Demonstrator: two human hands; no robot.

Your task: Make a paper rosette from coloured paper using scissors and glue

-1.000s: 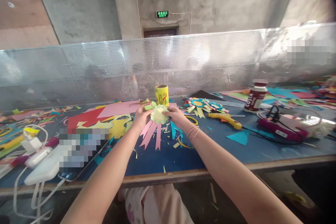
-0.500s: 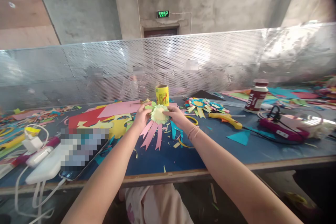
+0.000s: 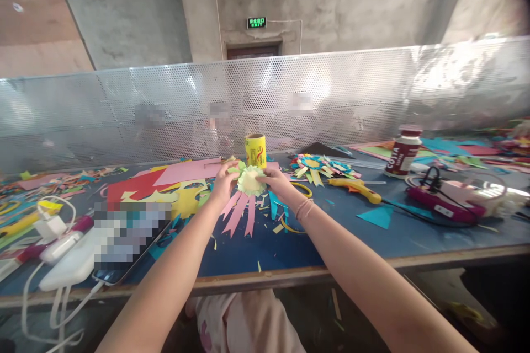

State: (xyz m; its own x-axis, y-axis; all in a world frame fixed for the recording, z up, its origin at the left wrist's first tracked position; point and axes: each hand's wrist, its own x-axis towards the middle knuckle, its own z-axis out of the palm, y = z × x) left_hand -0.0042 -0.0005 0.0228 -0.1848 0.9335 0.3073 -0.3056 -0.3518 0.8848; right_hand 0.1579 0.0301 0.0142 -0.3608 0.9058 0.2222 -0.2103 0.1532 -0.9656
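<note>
Both of my hands hold a paper rosette (image 3: 250, 181) over the blue table (image 3: 256, 248). It has a pale yellow-green ruffled centre, and pink ribbon strips (image 3: 240, 212) hang down from it. My left hand (image 3: 224, 180) pinches its left edge. My right hand (image 3: 276, 180) pinches its right edge, and a thin bracelet sits on that wrist. A yellow tape roll (image 3: 255, 150) stands just behind the rosette.
Coloured paper sheets (image 3: 165, 182) and scraps lie at left, with a phone (image 3: 124, 242), a power bank (image 3: 68, 265) and cables. Finished rosettes (image 3: 318, 165), a yellow glue gun (image 3: 358, 187), a bottle (image 3: 402, 151) and a pink tool (image 3: 443, 204) sit at right. A perforated metal screen (image 3: 265, 99) backs the table.
The rosette and both hands have shifted very slightly upward; the grip is the same.
</note>
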